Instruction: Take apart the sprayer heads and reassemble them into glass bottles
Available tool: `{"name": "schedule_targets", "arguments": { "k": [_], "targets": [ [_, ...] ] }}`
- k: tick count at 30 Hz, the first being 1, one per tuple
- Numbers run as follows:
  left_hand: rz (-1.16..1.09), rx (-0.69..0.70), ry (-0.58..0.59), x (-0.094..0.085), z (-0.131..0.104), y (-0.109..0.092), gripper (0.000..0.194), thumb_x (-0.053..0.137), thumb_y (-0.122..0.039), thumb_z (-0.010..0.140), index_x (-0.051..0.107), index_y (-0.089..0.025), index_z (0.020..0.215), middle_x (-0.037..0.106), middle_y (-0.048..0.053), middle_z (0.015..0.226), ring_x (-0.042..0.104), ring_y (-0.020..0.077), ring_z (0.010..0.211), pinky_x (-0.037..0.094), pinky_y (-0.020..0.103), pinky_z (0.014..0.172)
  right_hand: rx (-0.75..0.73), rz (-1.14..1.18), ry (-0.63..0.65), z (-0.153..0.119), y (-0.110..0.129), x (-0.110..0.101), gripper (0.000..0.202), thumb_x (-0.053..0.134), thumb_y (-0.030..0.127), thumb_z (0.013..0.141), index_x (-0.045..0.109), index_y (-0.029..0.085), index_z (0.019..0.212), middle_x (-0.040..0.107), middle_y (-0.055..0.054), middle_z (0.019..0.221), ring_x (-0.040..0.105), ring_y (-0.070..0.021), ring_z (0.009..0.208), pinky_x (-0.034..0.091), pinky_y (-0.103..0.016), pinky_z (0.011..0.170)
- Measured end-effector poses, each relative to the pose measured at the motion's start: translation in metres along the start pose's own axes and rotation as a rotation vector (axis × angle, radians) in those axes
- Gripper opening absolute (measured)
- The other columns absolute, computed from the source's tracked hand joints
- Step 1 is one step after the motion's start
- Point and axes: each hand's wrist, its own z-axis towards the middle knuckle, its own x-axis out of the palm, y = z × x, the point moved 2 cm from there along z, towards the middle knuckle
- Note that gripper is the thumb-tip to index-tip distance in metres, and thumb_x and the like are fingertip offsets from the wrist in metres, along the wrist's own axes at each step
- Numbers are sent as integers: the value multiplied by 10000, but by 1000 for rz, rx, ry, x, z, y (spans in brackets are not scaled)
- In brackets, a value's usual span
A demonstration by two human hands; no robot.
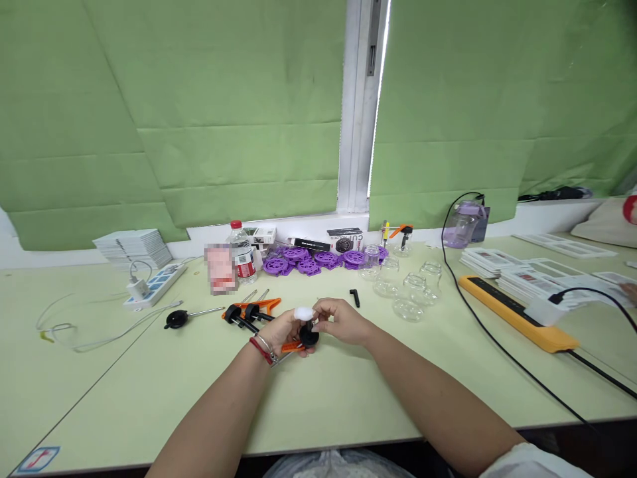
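My left hand (286,328), with a red cord and a bracelet at the wrist, is closed around a black and orange sprayer head (309,336). Something white (303,313) sits at its thumb; I cannot tell whether it is a finger cover. My right hand (343,320) has its fingertips pinched on the upper black part of the same sprayer head, mostly hidden by the fingers. Just beyond my left hand lie more black and orange sprayer heads (243,316) with thin tubes. Past my right hand rests a small black nozzle piece (355,297).
Several clear glass bottles (409,307) stand right of centre. Purple plastic parts (308,260) and a water bottle (243,255) line the back. An orange power strip (517,317), a black cable and white frames (537,279) lie right, near another person's hand (630,292). A black cap with rod (177,319) lies left.
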Motion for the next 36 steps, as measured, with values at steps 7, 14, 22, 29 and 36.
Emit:
{"name": "schedule_targets", "arguments": {
  "k": [7, 14, 22, 29, 36],
  "targets": [
    [-10, 21, 0, -1, 1, 1, 462, 546, -494, 617, 550, -137, 909, 597, 49, 619, 588, 207, 532, 420, 282, 453, -22, 6, 6, 1, 4, 1, 18, 606, 149, 727, 617, 160, 735, 582, -5, 761, 534, -124, 721, 432, -248, 701],
    [-27, 17, 16, -2, 1, 1, 424, 572, -504, 613, 549, -152, 847, 598, 46, 608, 603, 219, 537, 423, 283, 461, -71, 15, 53, 0, 3, -3, 78, 571, 165, 771, 649, 160, 777, 622, -23, 818, 570, -139, 783, 439, -279, 778],
    [-19, 21, 13, -1, 0, 0, 434, 575, -500, 593, 554, -138, 832, 605, 53, 619, 605, 219, 540, 425, 288, 467, -34, -17, -11, 1, -1, -3, 46, 614, 153, 722, 654, 164, 743, 630, -10, 742, 561, -126, 694, 444, -247, 684],
    [-25, 12, 17, -1, 0, 0, 435, 566, -502, 605, 540, -150, 860, 591, 44, 609, 591, 207, 542, 420, 291, 483, -69, -95, -30, -1, 2, -4, 47, 661, 170, 691, 652, 171, 738, 621, -3, 730, 539, -121, 665, 435, -241, 659],
    [-12, 11, -3, -1, 0, 0, 431, 567, -512, 598, 542, -159, 845, 602, 45, 627, 589, 203, 540, 415, 280, 471, -80, -64, -17, 0, 4, -1, 53, 623, 135, 713, 656, 172, 730, 609, -2, 736, 551, -124, 692, 436, -239, 682]
  ]
}}
